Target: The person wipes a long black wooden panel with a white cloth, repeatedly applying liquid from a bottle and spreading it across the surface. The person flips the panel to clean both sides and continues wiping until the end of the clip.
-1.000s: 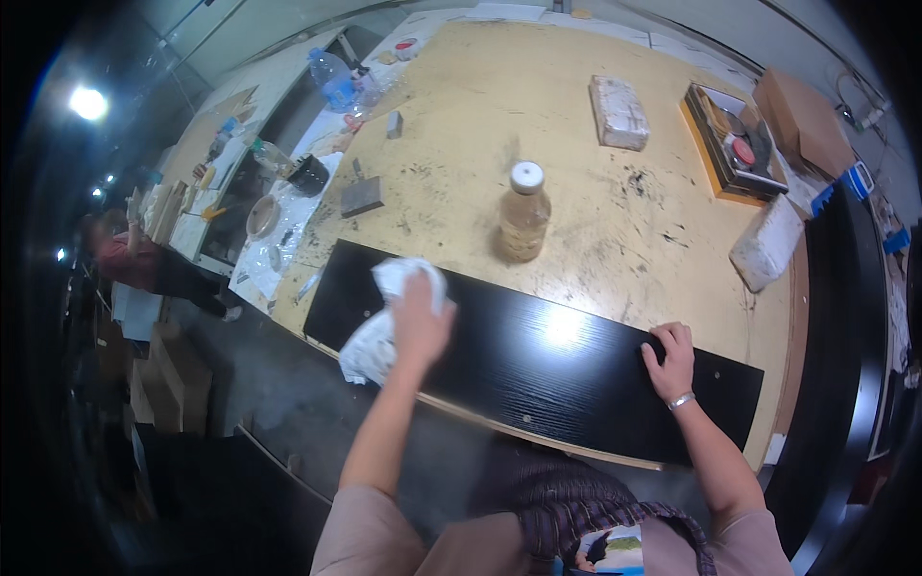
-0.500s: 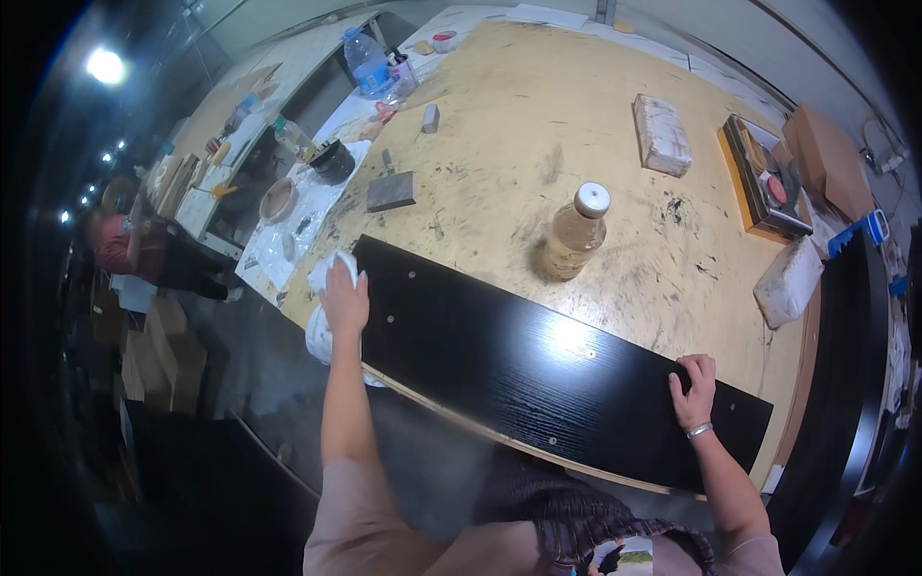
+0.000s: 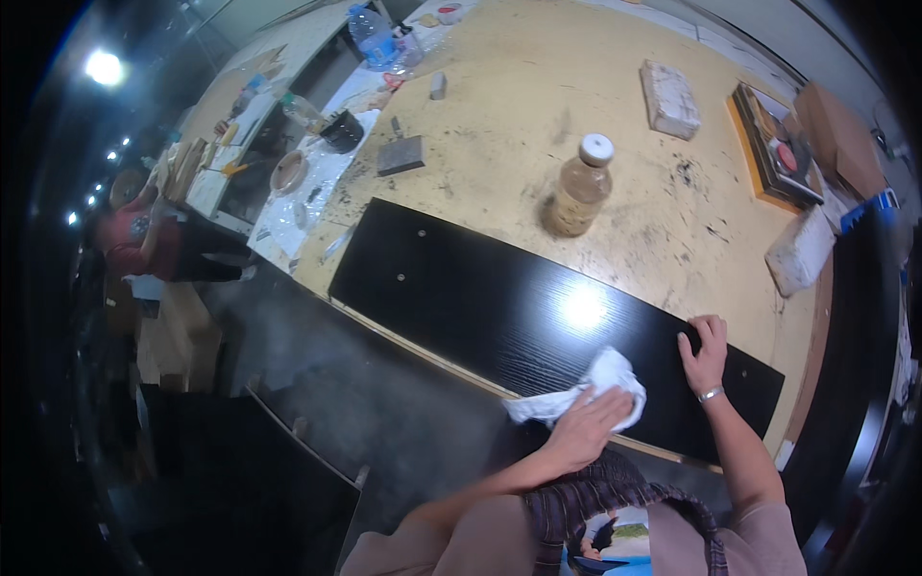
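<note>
A long black wood-grain panel (image 3: 471, 288) with small round fittings in its surface lies along the near edge of the worktable. My left hand (image 3: 588, 424) presses a bunched white cloth (image 3: 605, 374) onto the panel, right of its middle. One end of the cloth trails left over the near edge. Toward the panel's right end, my right hand (image 3: 706, 355) grips the far edge, its fingers curled over it. Beyond the panel stands a clear bottle (image 3: 582, 192) with a white cap and amber liquid.
On the worktable (image 3: 499, 125) lie a grey block (image 3: 400, 155), a pale wrapped block (image 3: 671, 99) and another (image 3: 800, 253). An open box of tools (image 3: 776, 144) sits at the right. A black cup (image 3: 342, 132) and a round bowl (image 3: 288, 173) stand left. Another person (image 3: 144, 235) is far left.
My left hand has swept the cloth from the panel's left end to right of its middle, nearer me. My right hand keeps its place on the far edge. The view has shifted slightly.
</note>
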A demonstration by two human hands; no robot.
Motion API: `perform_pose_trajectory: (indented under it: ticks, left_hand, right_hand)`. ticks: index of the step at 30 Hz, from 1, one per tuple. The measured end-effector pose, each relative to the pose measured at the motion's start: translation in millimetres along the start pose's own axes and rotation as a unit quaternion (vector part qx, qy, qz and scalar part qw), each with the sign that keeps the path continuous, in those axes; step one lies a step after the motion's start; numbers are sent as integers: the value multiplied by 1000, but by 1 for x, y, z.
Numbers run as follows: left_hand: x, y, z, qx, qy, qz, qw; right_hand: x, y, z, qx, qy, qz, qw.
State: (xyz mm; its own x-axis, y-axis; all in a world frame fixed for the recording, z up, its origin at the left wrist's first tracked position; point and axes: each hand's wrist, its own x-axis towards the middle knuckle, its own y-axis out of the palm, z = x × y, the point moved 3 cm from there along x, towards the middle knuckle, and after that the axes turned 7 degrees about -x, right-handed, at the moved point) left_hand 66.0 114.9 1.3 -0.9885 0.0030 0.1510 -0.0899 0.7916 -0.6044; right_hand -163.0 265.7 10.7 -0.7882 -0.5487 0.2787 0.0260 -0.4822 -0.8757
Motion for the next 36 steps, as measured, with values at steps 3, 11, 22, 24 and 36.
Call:
perform_pose_trajectory:
  ticks: [3, 11, 22, 24, 36]
  left_hand:
    - [22, -31, 27, -33, -12, -86, 996]
    - [54, -117, 124, 281, -153, -171, 932]
    - [179, 95, -36, 172, 61, 49, 982]
    - [196, 135, -63, 164, 109, 87, 977]
    - [57, 239, -212, -242, 204, 474, 821]
  right_hand:
    - [-1, -2, -3, -4, -4, -1, 1000]
    - [-4, -2, -7, 33, -13, -20, 999]
    - [-164, -134, -151, 147, 276, -261, 913]
    - [-221, -157, -173, 132, 336, -282, 889]
    - [-345, -173, -191, 172, 455, -385, 784]
